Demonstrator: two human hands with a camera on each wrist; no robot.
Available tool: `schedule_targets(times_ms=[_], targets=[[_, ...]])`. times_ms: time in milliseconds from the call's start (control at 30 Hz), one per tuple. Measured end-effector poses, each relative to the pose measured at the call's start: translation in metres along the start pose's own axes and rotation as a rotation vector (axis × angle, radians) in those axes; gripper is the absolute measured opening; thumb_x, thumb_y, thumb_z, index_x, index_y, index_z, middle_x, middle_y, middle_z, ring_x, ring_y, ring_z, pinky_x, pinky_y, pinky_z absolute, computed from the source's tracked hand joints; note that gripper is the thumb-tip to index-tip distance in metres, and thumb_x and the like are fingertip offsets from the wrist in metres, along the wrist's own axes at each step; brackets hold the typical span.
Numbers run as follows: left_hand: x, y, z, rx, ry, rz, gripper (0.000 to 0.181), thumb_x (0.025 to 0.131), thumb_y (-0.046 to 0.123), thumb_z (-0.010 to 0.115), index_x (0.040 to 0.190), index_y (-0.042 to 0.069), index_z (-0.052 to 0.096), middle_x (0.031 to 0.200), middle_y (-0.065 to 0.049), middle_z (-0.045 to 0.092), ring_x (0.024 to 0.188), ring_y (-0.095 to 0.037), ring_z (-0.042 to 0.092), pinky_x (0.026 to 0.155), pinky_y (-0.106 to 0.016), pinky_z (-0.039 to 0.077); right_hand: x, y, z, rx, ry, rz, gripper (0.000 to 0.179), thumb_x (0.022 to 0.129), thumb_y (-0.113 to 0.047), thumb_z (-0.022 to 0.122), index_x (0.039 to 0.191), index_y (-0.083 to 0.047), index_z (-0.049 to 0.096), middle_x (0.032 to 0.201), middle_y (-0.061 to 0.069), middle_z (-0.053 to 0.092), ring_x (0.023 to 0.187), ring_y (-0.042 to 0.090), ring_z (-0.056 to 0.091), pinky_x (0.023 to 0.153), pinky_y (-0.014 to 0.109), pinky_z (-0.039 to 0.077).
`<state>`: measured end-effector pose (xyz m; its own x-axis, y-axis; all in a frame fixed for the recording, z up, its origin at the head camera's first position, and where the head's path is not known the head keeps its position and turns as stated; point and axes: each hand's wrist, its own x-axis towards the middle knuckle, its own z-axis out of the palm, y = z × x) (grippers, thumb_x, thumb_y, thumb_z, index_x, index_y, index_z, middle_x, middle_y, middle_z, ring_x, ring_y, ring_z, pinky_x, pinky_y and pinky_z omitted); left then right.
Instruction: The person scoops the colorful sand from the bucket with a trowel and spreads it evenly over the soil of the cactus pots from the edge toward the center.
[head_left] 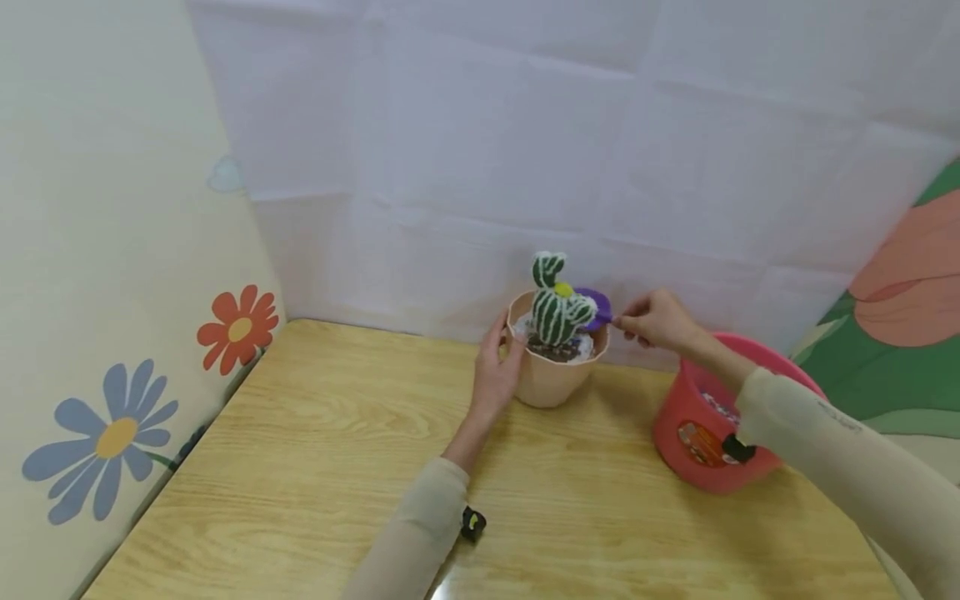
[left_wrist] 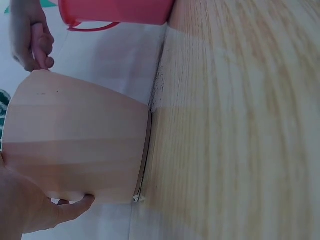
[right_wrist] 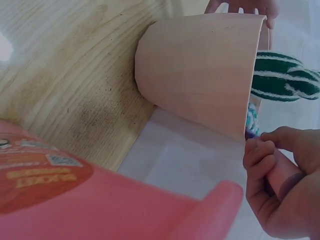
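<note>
A peach plant pot (head_left: 551,383) stands at the table's back edge, with a green-and-white knitted cactus (head_left: 553,317) upright in it. White and bluish pebbles (right_wrist: 252,119) surround the cactus. My left hand (head_left: 497,375) grips the pot by its left side, near the rim. In my right hand (head_left: 658,321) is a small toy shovel; the right wrist view shows its pink handle (right_wrist: 281,172) inside the fingers. The shovel's purple blade (head_left: 595,305) is at the pot's right rim, partly hidden behind the cactus. A yellow flower (head_left: 563,289) sits on the cactus.
A pink bucket (head_left: 667,433) with a red label stands right of the pot, under my right forearm, with pebbles (head_left: 718,407) inside. Dark specks of dirt (right_wrist: 100,110) lie on the wooden table (head_left: 337,467). White cloth (head_left: 450,167) hangs directly behind.
</note>
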<state>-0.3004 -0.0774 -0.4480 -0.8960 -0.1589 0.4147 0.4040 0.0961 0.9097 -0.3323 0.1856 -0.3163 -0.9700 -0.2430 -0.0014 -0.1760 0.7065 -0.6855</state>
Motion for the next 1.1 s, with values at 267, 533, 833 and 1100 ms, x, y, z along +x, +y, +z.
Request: schedule_targets(times_ms=[267, 533, 833, 1100], targets=[[0.001, -0.002, 0.0, -0.008, -0.013, -0.035, 0.054, 0.104, 0.023, 0.057, 0.155, 0.011, 0.044, 0.146, -0.018, 0.051, 0.126, -0.035, 0.049, 0.106, -0.058, 0.04, -0.02, -0.002, -0.012, -0.051, 0.047, 0.036, 0.025, 0.096, -0.015, 0.072, 0.1, 0.01, 0.072, 0.077, 0.016, 0.071, 0.052, 0.015, 0.059, 0.05, 0.028, 0.053], [0.002, -0.002, 0.0, 0.0, -0.013, -0.067, 0.054, 0.105, 0.026, 0.056, 0.156, 0.012, 0.043, 0.148, -0.016, 0.049, 0.127, -0.035, 0.049, 0.106, -0.054, 0.041, -0.043, -0.005, -0.011, -0.133, 0.118, -0.04, 0.023, 0.096, -0.015, 0.071, 0.098, 0.008, 0.074, 0.075, 0.009, 0.071, 0.061, 0.026, 0.065, 0.05, 0.029, 0.052], [0.004, -0.004, 0.002, -0.016, -0.027, -0.048, 0.054, 0.105, 0.022, 0.057, 0.155, 0.01, 0.043, 0.147, -0.018, 0.049, 0.126, -0.037, 0.049, 0.105, -0.055, 0.042, -0.051, -0.001, 0.001, -0.198, 0.204, -0.112, 0.02, 0.097, -0.014, 0.07, 0.094, 0.004, 0.077, 0.072, 0.006, 0.069, 0.058, 0.018, 0.058, 0.049, 0.031, 0.049], [0.005, -0.003, 0.001, -0.02, -0.031, -0.044, 0.055, 0.105, 0.026, 0.056, 0.155, 0.011, 0.042, 0.148, -0.017, 0.049, 0.126, -0.034, 0.05, 0.105, -0.055, 0.042, -0.064, -0.001, 0.004, -0.357, 0.318, -0.222, 0.019, 0.097, -0.017, 0.069, 0.094, 0.0, 0.078, 0.07, 0.003, 0.065, 0.057, 0.017, 0.053, 0.05, 0.031, 0.044]])
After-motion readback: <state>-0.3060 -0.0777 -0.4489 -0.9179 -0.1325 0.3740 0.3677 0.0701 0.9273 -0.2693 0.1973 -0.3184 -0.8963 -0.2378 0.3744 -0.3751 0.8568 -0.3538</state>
